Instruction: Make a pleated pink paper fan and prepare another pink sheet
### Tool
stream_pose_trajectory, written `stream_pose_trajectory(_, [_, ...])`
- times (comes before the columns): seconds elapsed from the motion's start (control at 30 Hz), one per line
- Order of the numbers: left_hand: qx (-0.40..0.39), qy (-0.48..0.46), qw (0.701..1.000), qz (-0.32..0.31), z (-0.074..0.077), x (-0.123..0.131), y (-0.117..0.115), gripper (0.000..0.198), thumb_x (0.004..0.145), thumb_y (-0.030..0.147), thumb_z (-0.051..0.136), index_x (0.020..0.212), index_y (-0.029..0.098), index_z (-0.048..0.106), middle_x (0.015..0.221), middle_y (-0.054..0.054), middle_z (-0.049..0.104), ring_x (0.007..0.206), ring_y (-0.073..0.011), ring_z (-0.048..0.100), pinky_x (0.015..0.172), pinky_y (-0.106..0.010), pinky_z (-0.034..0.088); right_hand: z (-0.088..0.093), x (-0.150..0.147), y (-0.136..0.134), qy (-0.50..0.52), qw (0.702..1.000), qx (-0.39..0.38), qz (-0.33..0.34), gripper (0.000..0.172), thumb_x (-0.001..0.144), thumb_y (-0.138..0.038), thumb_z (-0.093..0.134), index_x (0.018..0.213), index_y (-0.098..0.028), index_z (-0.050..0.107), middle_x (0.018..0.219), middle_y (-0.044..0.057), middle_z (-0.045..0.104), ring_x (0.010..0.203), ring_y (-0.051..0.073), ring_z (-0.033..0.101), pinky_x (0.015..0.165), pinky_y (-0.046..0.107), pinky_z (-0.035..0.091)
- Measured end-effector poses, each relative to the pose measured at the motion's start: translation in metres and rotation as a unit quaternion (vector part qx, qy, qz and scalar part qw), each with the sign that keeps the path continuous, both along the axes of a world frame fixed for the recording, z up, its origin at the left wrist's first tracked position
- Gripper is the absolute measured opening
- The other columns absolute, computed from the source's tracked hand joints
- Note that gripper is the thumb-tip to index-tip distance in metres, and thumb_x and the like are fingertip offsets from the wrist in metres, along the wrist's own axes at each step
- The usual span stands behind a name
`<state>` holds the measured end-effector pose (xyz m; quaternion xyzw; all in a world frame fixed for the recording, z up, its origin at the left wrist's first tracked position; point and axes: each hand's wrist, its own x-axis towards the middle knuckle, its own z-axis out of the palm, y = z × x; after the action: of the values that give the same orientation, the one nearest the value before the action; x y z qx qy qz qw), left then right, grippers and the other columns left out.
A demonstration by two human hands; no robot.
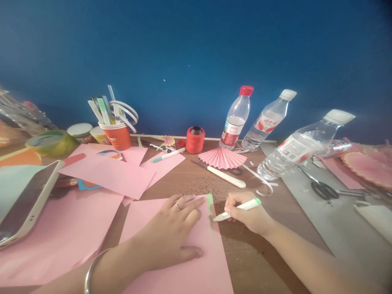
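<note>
A pink sheet of paper [147, 228] lies on the table in front of me. My left hand [180, 224] rests flat on it with the fingers spread, a ring on one finger. Along the sheet's right edge runs a green band [210, 206], solid near the far corner, with a faint green line continuing toward me. My right hand [245, 212] grips a white marker [241, 210] with a green end. The marker's tip touches or hovers just over the right edge by the green band; I cannot tell which.
Beyond the sheet lie a utility knife [226, 176], a folded pink paper fan [222, 158] and a red thread spool [195, 141]. Several bottles [234, 122] stand at the back right. A red cup [118, 136] holds markers. A tablet [27, 204] and more pink paper [76, 228] lie left; scissors [324, 189] right.
</note>
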<state>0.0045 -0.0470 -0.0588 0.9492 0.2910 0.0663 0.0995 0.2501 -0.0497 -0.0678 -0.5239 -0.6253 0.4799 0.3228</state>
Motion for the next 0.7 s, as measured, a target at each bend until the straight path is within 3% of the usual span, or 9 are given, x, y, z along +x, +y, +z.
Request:
stream_pose_trajectory(0.2, [-0.002,0.001,1.000,0.000,-0.0006,-0.0004,0.0005,0.049,0.074,0.059,0.059,0.104,0.021,0.052,0.145,-0.006,0.036,0.128,-0.0301,0.034,0.105,-0.048,0.025,-0.0006,-0.0006,0.0006,0.002,0.999,0.006,-0.035,0.019,0.074,-0.023,0.053,0.055,-0.019,0.049,0.053,0.000,0.058,0.047,0.013,0.051,0.048,0.024,0.039])
stream_pose_trajectory(0.47, [-0.005,0.004,1.000,0.005,0.0010,0.0005,-0.0005,0.048,0.073,0.058,0.060,0.103,0.021,0.052,0.144,-0.006,0.036,0.128,-0.0302,0.034,0.106,-0.049,0.024,0.0009,0.0008,0.0001,-0.020,0.999,0.013,0.023,0.022,0.071,-0.022,0.054,0.051,-0.019,0.048,0.050,-0.001,0.055,0.048,0.012,0.047,0.048,0.023,0.033])
stream_pose_trajectory(0.7, [0.003,0.005,1.000,0.002,-0.0001,-0.0002,0.0002,0.048,0.073,0.060,0.059,0.101,0.021,0.052,0.144,-0.006,0.037,0.126,-0.0307,0.036,0.104,-0.048,0.025,-0.0006,-0.0004,0.0026,-0.012,0.997,0.016,-0.075,0.020,0.074,-0.023,0.052,0.056,-0.019,0.049,0.053,0.000,0.058,0.049,0.013,0.052,0.049,0.024,0.040])
